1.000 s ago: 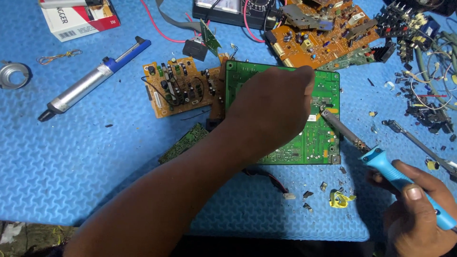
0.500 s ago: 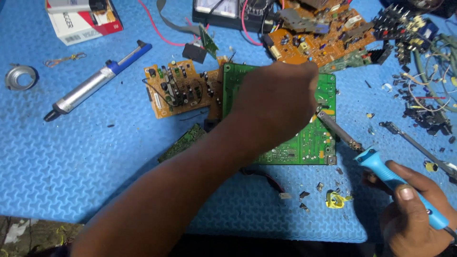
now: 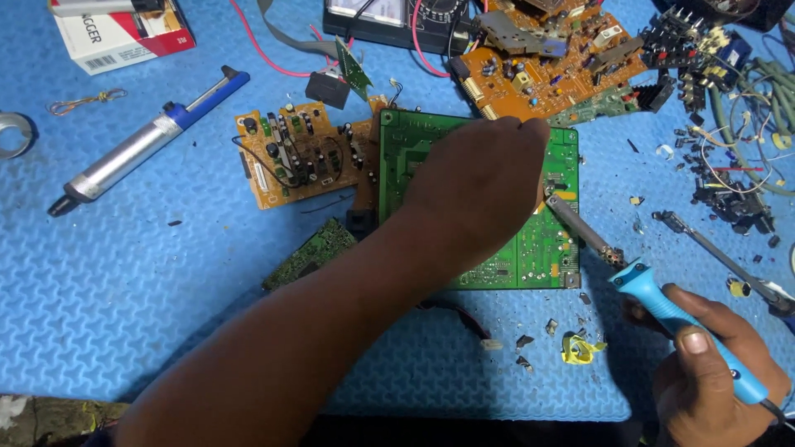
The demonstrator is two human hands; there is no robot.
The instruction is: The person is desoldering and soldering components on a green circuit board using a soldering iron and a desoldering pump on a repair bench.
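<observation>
The green circuit board (image 3: 530,248) lies flat on the blue mat (image 3: 124,298). The left hand (image 3: 484,178) presses on it, fingers curled, steadying it. The right hand (image 3: 712,381), just right of the board, grips the soldering iron (image 3: 654,290), tip touching the board's right edge.

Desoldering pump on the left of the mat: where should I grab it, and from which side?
Grip the silver barrel mid-length, coming straight down from above. The desoldering pump lies flat and diagonal on the blue mat, bare mat along both sides; its dark tip and blue plunger end are narrower.
</observation>
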